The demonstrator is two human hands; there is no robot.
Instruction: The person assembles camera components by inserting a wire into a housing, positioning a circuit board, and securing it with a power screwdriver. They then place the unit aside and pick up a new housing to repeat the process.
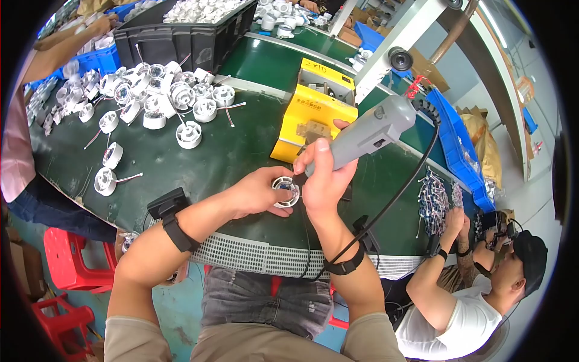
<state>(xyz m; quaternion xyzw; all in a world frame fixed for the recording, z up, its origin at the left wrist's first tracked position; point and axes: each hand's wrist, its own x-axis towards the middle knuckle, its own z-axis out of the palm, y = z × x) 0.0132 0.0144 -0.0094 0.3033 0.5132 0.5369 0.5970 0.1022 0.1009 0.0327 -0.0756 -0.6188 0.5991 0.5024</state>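
My left hand (253, 192) is closed on a small white round housing (294, 200), its thumb over the inside, steadying it on the green work surface. With fingers wrapped round its lower body, my right hand (324, 184) grips a grey electric screwdriver (377, 128). The tool slants down to the left, its dark tip end at the housing; whether the bit touches a screw is hidden by my fingers. Just beyond my hands stands a yellow screw feeder box (319, 111) with an open top.
Many white round housings with wires (154, 96) lie piled at the far left, before a black crate (181, 42). The screwdriver's black cable (401, 196) loops down past my right forearm. At the right, a co-worker (464, 301) handles wired parts (433, 202) near a blue bin (455, 151).
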